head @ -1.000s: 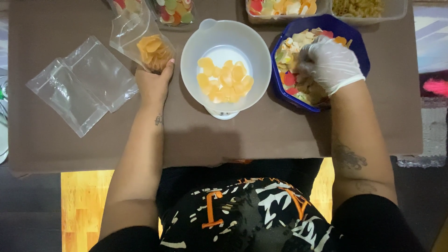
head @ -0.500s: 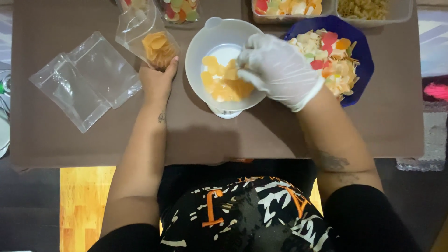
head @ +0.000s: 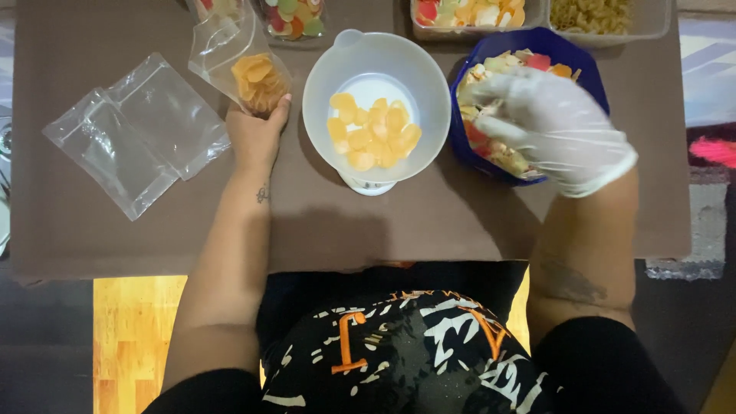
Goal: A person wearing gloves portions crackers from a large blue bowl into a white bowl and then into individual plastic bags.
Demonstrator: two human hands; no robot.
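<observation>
The bare left hand (head: 257,126) grips a bag of orange chips (head: 249,69) at far left, while the gloved right hand (head: 552,126) reaches, fingers curled, into the blue bowl (head: 583,65).

Clear glossy plastic bags (head: 138,130) lie on the matt brown worktop (head: 460,222). The white bowl (head: 376,69) is smooth plastic; a thin white rubbery glove covers the right hand (head: 552,126).

2 bowls (head: 376,57) (head: 571,46), 3 plastic bags (head: 230,46) (head: 165,115) (head: 107,157), 4 tubs (head: 479,15).
</observation>
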